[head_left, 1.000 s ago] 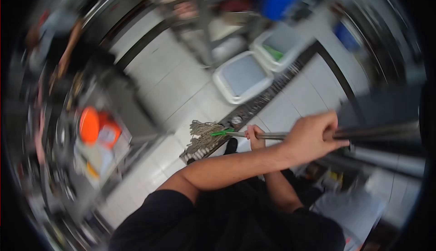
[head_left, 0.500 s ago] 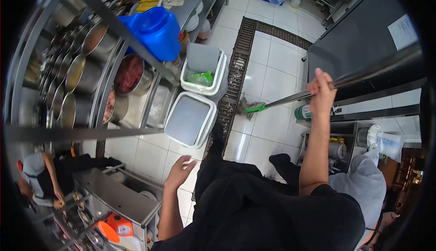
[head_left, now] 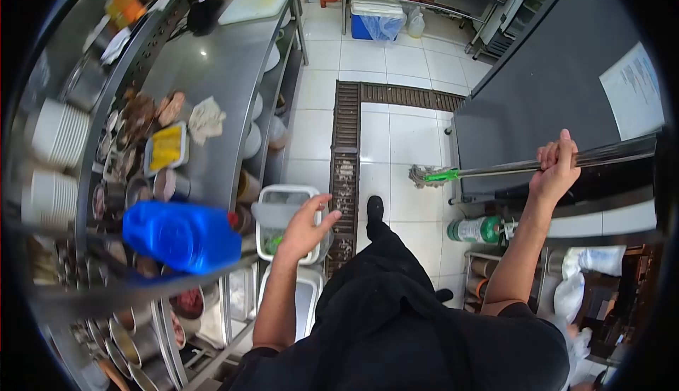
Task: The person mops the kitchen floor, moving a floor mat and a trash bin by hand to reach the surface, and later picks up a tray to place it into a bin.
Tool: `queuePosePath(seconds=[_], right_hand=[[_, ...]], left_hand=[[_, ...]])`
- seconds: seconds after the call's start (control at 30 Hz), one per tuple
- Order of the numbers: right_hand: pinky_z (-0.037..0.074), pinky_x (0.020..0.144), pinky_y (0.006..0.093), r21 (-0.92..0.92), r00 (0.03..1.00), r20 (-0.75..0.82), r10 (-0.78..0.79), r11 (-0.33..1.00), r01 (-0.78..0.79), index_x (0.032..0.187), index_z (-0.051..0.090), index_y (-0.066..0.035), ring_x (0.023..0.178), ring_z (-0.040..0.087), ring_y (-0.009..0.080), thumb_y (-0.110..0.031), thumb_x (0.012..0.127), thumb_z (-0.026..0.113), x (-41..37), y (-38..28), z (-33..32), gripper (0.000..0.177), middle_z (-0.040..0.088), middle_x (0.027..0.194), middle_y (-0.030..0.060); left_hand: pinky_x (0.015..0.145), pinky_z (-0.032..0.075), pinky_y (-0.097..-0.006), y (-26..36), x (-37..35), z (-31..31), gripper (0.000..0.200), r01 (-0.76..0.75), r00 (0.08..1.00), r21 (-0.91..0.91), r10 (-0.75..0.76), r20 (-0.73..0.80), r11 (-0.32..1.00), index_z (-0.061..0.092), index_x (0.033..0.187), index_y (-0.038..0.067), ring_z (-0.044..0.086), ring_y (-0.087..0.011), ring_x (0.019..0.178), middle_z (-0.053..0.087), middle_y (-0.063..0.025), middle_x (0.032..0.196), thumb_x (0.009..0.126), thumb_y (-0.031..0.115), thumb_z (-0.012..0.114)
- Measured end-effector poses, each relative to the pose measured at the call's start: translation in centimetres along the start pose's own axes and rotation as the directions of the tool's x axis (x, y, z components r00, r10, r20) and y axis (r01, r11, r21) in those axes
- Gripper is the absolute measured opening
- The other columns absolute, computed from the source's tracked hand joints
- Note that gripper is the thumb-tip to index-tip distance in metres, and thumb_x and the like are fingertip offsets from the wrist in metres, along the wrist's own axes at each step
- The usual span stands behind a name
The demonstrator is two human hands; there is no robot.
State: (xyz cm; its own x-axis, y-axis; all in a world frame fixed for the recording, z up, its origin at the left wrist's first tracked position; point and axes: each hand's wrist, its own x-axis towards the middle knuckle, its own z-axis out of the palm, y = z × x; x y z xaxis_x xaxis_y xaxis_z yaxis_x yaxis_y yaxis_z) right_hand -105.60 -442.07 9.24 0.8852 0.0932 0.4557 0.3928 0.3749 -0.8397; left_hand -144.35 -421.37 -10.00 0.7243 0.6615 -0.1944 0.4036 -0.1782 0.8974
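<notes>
My right hand (head_left: 556, 167) is wrapped round the metal handle of a mop (head_left: 433, 175), its index finger partly raised. The handle runs sideways in front of a dark grey cabinet (head_left: 523, 87), and the grey mop head with its green clamp lies on the white tile floor (head_left: 407, 143). My left hand (head_left: 305, 228) is empty, thumb and fingers apart, above a white bin (head_left: 288, 194) with a grey lid and something green inside. A large blue container (head_left: 182, 237) stands to the left of that hand.
A steel counter (head_left: 205, 66) at the left holds a cutting board (head_left: 258, 1), a cloth and a tray of yellow food. A floor drain grate (head_left: 346, 126) runs ahead. At the right is a green cylinder (head_left: 477, 229); a blue cooler (head_left: 371, 26) sits farther off.
The view has moved forward along the aisle. My right hand and the mop have shifted right. My left hand is raised higher, now over the bin. The co-worker at lower left has left the view.
</notes>
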Motion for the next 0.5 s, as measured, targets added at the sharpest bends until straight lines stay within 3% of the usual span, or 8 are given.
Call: queuePosePath(seconds=[0.07,0.13,0.23,0.33,0.5], right_hand=[[0.028,0.047,0.0268,0.033,1.000,-0.018,-0.001,0.999,0.002,0.064,0.041,-0.014,0.044,0.027,0.0059,-0.014,0.101,0.063,4.5,3.5,1.9,0.043,0.032,0.052,-0.0048],[0.027,0.046,0.0262,0.000,0.999,-0.036,0.009,1.000,-0.009,0.064,0.041,-0.014,0.044,0.027,0.0056,-0.014,0.101,0.063,9.7,7.9,4.5,0.043,0.032,0.052,-0.0049],[0.026,0.046,0.0256,-0.027,0.998,-0.044,0.047,0.998,-0.048,0.064,0.041,-0.014,0.045,0.027,0.0051,-0.015,0.101,0.065,16.2,14.1,8.4,0.044,0.033,0.052,-0.0050],[0.025,0.046,0.0252,-0.062,0.997,-0.059,0.056,0.996,-0.060,0.063,0.041,-0.015,0.045,0.028,0.0044,-0.015,0.101,0.065,21.6,19.1,14.0,0.045,0.035,0.052,-0.0054],[0.027,0.048,0.0256,-0.107,0.997,-0.054,0.053,0.993,-0.059,0.064,0.041,-0.014,0.046,0.028,0.0049,-0.017,0.103,0.063,29.5,27.3,21.7,0.045,0.033,0.053,-0.0055]], left_hand=[[0.100,0.050,-0.0401,0.6,7.4,-0.7,0.052,-0.029,0.999,0.042,0.031,-0.031,0.999,0.056,0.138,0.003,0.064,-0.0285,0.116,0.063,-0.0156,0.133,0.097,0.031,0.070],[0.098,0.052,-0.0408,1.1,13.0,-1.4,0.055,0.131,0.991,0.107,-0.126,-0.050,0.986,0.054,0.139,0.002,0.064,-0.0295,0.117,0.063,-0.0166,0.133,0.096,0.032,0.071],[0.097,0.052,-0.0400,0.0,17.9,-2.6,0.064,0.213,0.977,0.277,-0.202,-0.068,0.937,0.052,0.141,0.000,0.064,-0.0318,0.118,0.061,-0.0207,0.135,0.093,0.037,0.074],[0.097,0.053,-0.0399,0.0,21.6,-3.7,0.066,0.328,0.945,0.099,-0.324,-0.054,0.940,0.051,0.141,-0.001,0.065,-0.0321,0.117,0.061,-0.0221,0.135,0.092,0.037,0.074],[0.095,0.053,-0.0392,-0.7,31.1,-5.8,0.066,0.458,0.887,0.038,-0.454,-0.083,0.888,0.051,0.143,0.000,0.067,-0.0297,0.111,0.061,-0.0227,0.133,0.093,0.037,0.074]])
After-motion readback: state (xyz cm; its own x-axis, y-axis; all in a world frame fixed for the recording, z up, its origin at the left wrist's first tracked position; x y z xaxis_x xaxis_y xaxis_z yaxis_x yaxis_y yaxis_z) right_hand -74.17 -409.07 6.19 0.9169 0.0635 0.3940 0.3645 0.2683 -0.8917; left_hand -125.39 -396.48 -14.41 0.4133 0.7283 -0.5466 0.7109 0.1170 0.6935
